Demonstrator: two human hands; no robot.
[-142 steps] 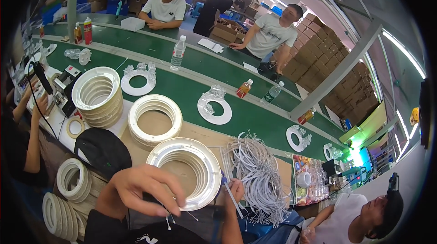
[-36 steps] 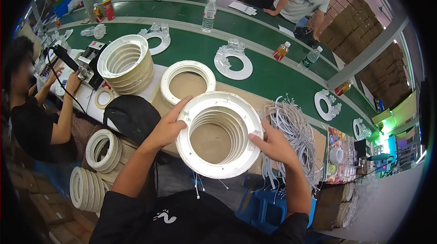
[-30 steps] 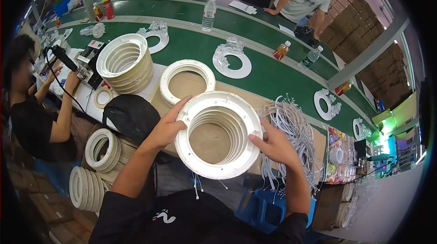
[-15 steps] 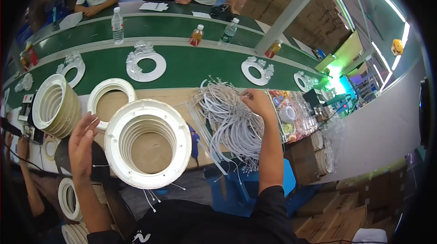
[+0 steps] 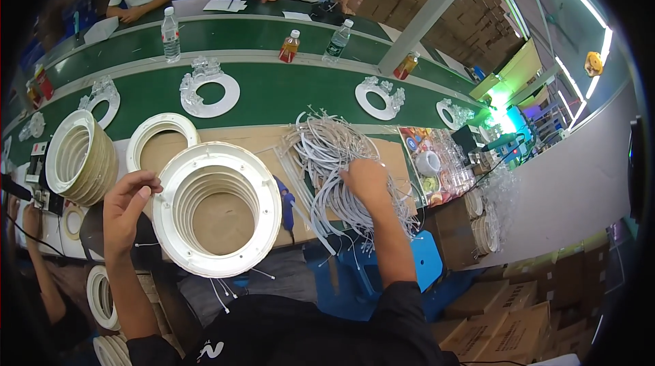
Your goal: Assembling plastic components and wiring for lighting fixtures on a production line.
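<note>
White ribbed ring (image 5: 217, 209), lower left of centre, gripped at its left rim by the left hand (image 5: 126, 209). Right hand (image 5: 365, 182), right of centre, rests palm-down with fingers in the bundle of white cables (image 5: 334, 161) on the counter (image 5: 392, 161).
</note>
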